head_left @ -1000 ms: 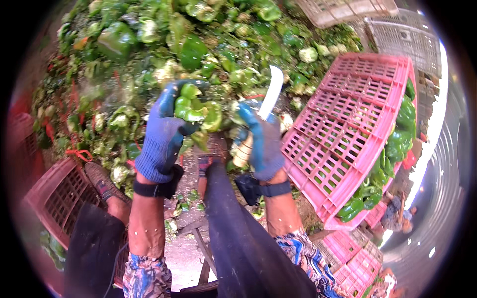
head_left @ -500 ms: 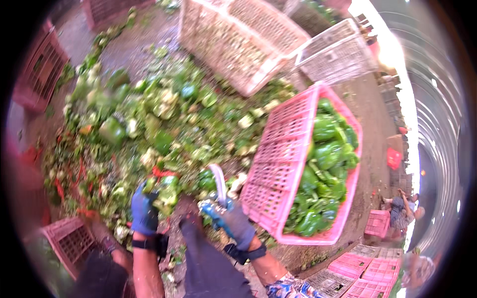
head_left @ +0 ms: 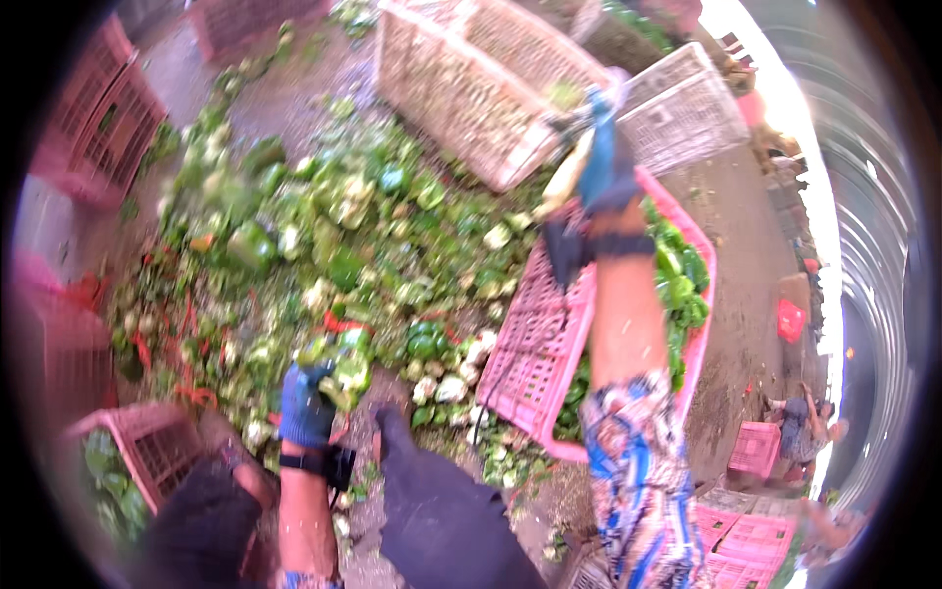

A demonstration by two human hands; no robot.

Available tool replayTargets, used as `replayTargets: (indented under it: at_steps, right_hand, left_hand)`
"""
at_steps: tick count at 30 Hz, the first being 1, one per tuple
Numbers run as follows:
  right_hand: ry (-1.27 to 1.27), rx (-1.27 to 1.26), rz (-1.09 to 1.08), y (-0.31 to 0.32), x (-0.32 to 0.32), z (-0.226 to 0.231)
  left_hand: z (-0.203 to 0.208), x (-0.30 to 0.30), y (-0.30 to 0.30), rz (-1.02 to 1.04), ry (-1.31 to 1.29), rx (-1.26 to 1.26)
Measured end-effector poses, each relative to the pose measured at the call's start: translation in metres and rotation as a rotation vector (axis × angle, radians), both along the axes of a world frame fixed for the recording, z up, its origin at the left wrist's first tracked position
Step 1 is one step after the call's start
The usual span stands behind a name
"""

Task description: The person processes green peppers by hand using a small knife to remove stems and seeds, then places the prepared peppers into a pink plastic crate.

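Note:
My left hand [head_left: 308, 404], in a blue glove, is closed around a cut green pepper [head_left: 350, 371] above the scraps on the floor. My right hand [head_left: 608, 162], gloved too, is stretched far forward over the pink crate, near the corner of the pale crate. Its fingers are smeared by motion. A pale yellow elongated shape [head_left: 571, 175] shows beside it, too blurred to name. Under my right arm stands the pink crate [head_left: 530, 358] of green peppers [head_left: 677, 280], partly hidden by the forearm.
Pepper scraps [head_left: 392, 250] cover the floor ahead. A pale pink crate [head_left: 461, 83] and a whitish crate [head_left: 687, 108] stand at the far side. Stacked pink crates [head_left: 98, 128] are at the left, with a crate of peppers [head_left: 162, 442] near a person's leg. More crates [head_left: 751, 540] lie lower right.
My right hand, which held a curved pale-bladed knife low by the pepper crate, has swung forward and right over it. The left hand stays low with the pepper. The view has shifted slightly.

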State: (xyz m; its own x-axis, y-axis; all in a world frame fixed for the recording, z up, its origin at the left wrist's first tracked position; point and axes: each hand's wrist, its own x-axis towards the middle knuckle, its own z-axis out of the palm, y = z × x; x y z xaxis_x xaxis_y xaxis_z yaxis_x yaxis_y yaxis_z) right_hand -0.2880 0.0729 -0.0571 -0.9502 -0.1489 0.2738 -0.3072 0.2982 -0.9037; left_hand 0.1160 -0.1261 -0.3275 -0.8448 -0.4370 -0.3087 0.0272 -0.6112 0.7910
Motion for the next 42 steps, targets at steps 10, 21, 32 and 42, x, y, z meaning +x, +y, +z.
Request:
replayTargets:
  at_steps: [10,21,32,42]
  right_hand:
    - [-0.261,0.311,0.794,-0.070,0.282,-0.148]
    - [-0.398,0.383,0.828,-0.062,0.290,-0.200]
    - [-0.138,0.437,0.720,-0.048,0.310,-0.220]
    - [-1.063,-0.186,0.407,-0.023,0.308,-0.211]
  left_hand:
    - [0.037,-0.010,-0.028,0.018,0.128,0.336]
    - [-0.007,0.005,-0.021,-0.089,0.134,0.250]
    - [0.022,-0.019,-0.002,0.009,-0.196,-0.302]
    - [-0.012,-0.007,-0.009,0.027,-0.010,0.679]
